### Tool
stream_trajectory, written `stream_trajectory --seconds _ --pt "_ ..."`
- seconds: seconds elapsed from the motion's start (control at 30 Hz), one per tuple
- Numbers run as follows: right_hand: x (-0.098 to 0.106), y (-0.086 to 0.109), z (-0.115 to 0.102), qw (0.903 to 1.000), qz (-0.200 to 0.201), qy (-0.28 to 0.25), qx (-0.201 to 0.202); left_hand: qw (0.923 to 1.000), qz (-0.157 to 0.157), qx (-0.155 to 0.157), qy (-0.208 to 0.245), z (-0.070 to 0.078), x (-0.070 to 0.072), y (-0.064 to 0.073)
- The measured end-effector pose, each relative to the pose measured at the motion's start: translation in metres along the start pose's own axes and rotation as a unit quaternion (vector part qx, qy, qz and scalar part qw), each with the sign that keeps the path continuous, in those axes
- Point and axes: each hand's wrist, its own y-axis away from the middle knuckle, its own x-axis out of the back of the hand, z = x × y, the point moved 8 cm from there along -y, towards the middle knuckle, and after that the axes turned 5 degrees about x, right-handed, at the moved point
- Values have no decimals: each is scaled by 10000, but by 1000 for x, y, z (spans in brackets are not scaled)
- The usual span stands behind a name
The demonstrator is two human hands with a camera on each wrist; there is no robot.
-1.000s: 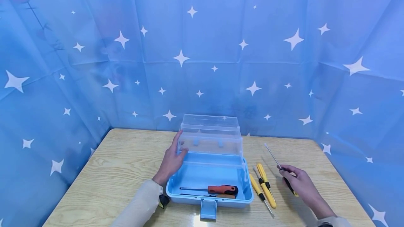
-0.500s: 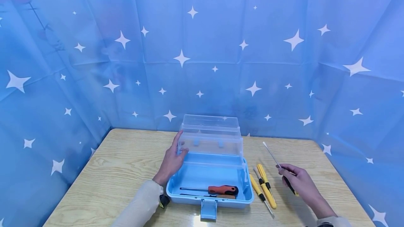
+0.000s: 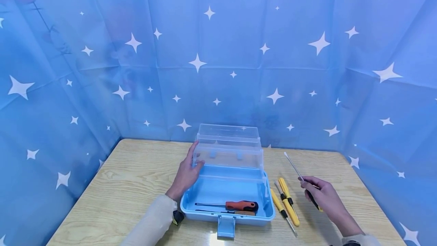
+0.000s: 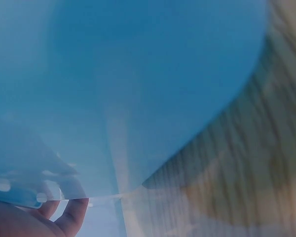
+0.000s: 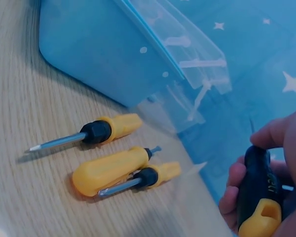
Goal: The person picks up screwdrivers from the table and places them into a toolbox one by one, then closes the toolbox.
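Note:
A light blue toolbox (image 3: 225,190) stands on the table with its clear lid (image 3: 228,154) raised at the back. My left hand (image 3: 186,174) grips the lid's left edge, thumb on the inner side and fingers along the outside. In the box, near the front wall, lie a red-and-black screwdriver (image 3: 241,205) and a thinner tool with an orange-brown handle (image 3: 244,213). Right of the box, my right hand (image 3: 322,196) holds a black-and-yellow screwdriver (image 5: 256,197) by its handle, its shaft slanting up and left toward the back.
Several yellow-handled screwdrivers (image 5: 111,170) lie close together on the wooden table (image 3: 136,185), between the box and my right hand. The box's front latch (image 3: 226,227) hangs down. A blue curtain with white stars (image 3: 222,48) encloses the table's back and sides.
My right hand has shifted very slightly, and the tip of its screwdriver now sits a little further left and higher. The left hand, lid and box stay in place.

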Motion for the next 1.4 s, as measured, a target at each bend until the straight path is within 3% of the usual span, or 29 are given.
stream_trajectory --seconds 1.4 --pt "-30 6 -69 9916 -270 -128 1259 10000 31 87 -17 -2 0 -1"
